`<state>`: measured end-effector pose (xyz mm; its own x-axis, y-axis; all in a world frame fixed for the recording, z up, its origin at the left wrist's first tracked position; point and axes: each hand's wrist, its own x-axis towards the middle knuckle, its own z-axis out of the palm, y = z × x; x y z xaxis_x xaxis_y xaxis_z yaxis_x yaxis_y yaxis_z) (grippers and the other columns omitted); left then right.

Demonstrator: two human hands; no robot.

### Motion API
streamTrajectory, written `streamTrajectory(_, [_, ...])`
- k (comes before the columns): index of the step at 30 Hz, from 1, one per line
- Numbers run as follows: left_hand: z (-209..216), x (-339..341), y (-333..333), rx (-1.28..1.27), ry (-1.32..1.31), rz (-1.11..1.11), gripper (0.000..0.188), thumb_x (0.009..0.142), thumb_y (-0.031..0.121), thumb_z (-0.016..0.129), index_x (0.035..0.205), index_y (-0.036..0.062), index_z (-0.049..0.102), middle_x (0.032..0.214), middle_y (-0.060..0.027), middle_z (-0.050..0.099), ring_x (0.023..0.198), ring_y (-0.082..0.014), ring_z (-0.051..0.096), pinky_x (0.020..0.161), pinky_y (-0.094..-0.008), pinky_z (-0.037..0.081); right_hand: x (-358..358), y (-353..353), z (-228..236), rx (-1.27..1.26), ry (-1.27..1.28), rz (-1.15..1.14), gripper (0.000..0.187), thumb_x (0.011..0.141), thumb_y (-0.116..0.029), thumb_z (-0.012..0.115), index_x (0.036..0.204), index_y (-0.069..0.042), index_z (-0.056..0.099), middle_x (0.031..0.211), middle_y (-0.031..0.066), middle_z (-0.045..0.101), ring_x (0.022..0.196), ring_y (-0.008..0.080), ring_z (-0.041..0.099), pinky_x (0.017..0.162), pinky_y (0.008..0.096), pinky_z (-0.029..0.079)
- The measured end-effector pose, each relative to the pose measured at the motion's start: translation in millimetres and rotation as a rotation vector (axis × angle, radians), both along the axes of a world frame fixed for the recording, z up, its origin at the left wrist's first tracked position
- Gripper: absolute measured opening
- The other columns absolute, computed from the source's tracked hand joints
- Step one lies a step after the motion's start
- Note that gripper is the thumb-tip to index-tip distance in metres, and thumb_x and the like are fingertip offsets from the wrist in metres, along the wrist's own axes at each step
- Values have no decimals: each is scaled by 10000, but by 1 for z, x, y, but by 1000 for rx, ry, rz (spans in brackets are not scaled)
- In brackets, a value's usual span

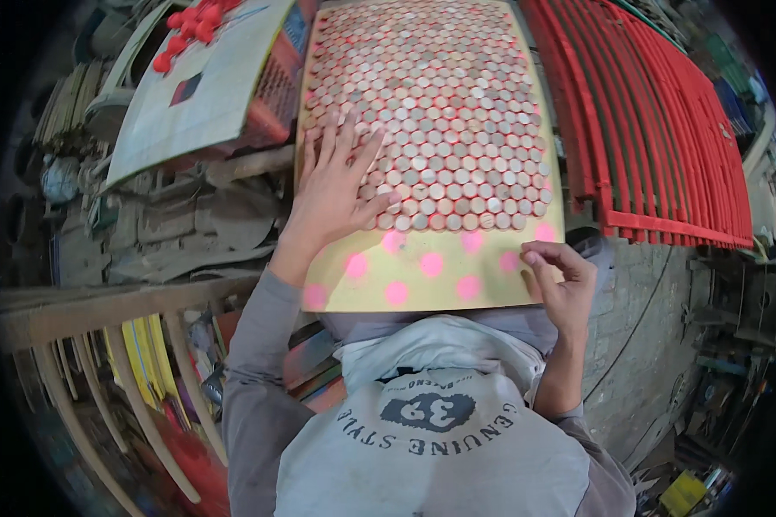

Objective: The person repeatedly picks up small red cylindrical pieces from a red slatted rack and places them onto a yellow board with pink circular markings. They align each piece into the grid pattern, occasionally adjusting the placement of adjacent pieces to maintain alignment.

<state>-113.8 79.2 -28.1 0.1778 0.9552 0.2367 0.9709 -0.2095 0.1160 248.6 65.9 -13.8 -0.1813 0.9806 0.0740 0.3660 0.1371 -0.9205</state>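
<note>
A pale yellow board (431, 299) lies in front of me, reaching over my lap. Rows of small round wooden-looking discs (444, 121) with reddish edges are packed tightly across most of it. Pink round spots (356, 264) mark its bare near strip. My left hand (332, 189) rests with fingers spread over the discs at their left side, covering some of them. At the board's near right corner, my right hand (569, 280) is closed, thumb and forefinger brought together beside a pink spot. Whatever those fingertips may hold is too small to tell.
Red slatted panels (655, 129) stand close on the right. To the left, a pale sheet (207, 95) with red rounded pieces (190, 30) lies over a red crate (272, 99). A wooden slatted frame (138, 308) stands nearer, at left. Paving (638, 314) shows at right.
</note>
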Motion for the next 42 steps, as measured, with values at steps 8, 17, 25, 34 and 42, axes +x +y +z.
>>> streamTrajectory(8, [-16,10,18,-188,0,2,889,923,578,604,1637,174,260,1708,-185,112,1562,-445,78,1210,-654,84,88,43,80,347,-122,229,400,809,-90,821,1177,-5,691,1271,163,683,1182,245,659,985,364,507])
streamTrajectory(17, [-18,9,19,-155,14,-10,919,921,651,567,1637,165,258,1714,-168,112,1565,-428,100,1198,-678,91,226,185,44,648,-642,-620,399,882,-227,787,1183,7,669,1169,176,696,1143,350,634,1001,441,484])
streamTrajectory(25, [-12,15,21,-162,51,7,914,910,632,576,1621,130,297,1704,-189,150,1566,-418,111,1235,-598,41,219,282,31,615,-1209,-511,779,928,-617,627,1449,-60,469,1506,312,382,1373,462,396,1073,579,404])
streamTrajectory(34, [2,22,22,-236,-13,48,897,892,641,575,1577,93,386,1679,-245,187,1551,-459,136,1222,-630,50,152,492,51,322,-1071,-260,596,976,-498,618,1476,-223,448,1486,251,455,1337,436,483,1041,550,473])
streamTrajectory(42, [9,21,26,-336,6,63,935,907,734,516,1571,88,393,1675,-264,177,1557,-467,101,1223,-624,36,104,632,16,342,-995,-434,379,990,-316,590,1358,-227,610,1284,173,672,1239,395,584,1013,555,489])
